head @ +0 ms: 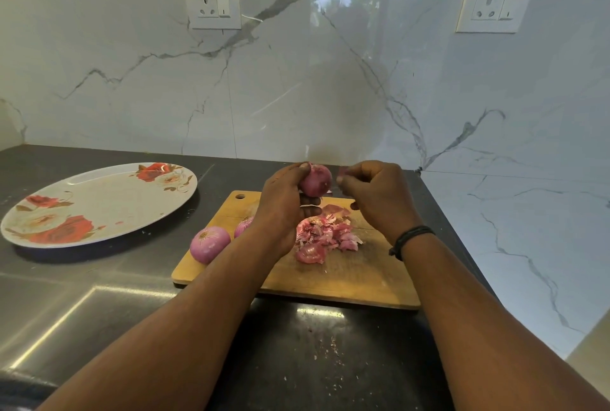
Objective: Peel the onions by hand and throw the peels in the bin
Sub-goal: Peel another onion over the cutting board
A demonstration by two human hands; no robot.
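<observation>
My left hand (284,202) grips a red onion (316,181) above the far side of the wooden cutting board (330,282). Just right of it, my right hand (369,194) has its fingers curled and pinches a small bit of peel (343,172). A pile of pink onion peels (325,237) lies on the board below both hands. One peeled onion (209,244) rests at the board's left edge. A second onion (243,227) sits behind it, partly hidden by my left wrist.
A large oval plate with red flowers (99,204) lies on the dark counter to the left. Marble walls close in behind and on the right, with two wall sockets (213,4) (494,6). Small peel scraps dot the counter (317,351) near me. No bin is in view.
</observation>
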